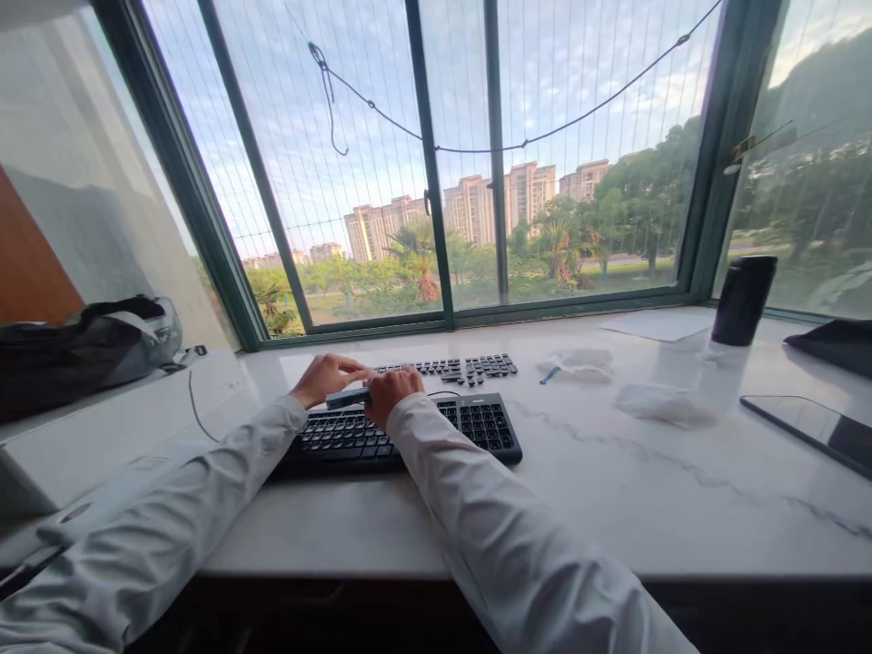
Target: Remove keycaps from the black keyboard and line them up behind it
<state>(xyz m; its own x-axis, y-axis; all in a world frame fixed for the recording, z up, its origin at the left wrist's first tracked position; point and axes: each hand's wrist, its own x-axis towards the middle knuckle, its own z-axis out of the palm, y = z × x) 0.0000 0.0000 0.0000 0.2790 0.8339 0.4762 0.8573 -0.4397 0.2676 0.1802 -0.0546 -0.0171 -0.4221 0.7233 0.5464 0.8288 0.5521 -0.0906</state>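
Observation:
A black keyboard (487, 427) lies on the white countertop, partly covered by my hands and sleeves. Over its upper left part, my right hand (393, 392) is closed around a flat grey-blue tool (346, 398) whose end points left; its kind is not clear. Just left of it and slightly farther away is my left hand (325, 378), its fingertips drawn together toward the right hand. Anything small between those tips cannot be made out. Behind the keyboard, loose black keycaps (487, 365) are laid out in rows, the left ones partly hidden by my hands.
Crumpled clear plastic bags (664, 404) lie on the countertop (599, 509) to the right. Beyond them are a phone (810, 427), a black tumbler (744, 300) and a paper sheet (658, 324). A dark bag (74, 350) sits at left. Windows (470, 227) border the back.

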